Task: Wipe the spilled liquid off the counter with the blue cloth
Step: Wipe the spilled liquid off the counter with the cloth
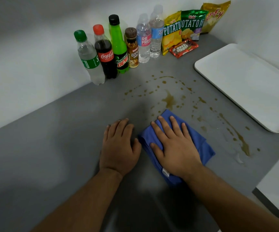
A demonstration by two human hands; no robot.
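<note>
A folded blue cloth (200,143) lies on the grey counter (51,139). My right hand (174,144) presses flat on top of it, fingers spread and pointing away from me. Flat on the bare counter just left of the cloth rests my left hand (120,144), holding nothing. Brown spilled liquid (169,99) is spattered beyond the cloth, with a larger puddle just past its far corner. A long brown streak (236,133) runs to the right of the cloth toward the counter's edge.
Several drink bottles (108,51) stand along the back wall. Snack bags (184,29) and a red wrapped bar (184,47) sit in the far corner. A white tray (246,82) lies at the right, close to the spill.
</note>
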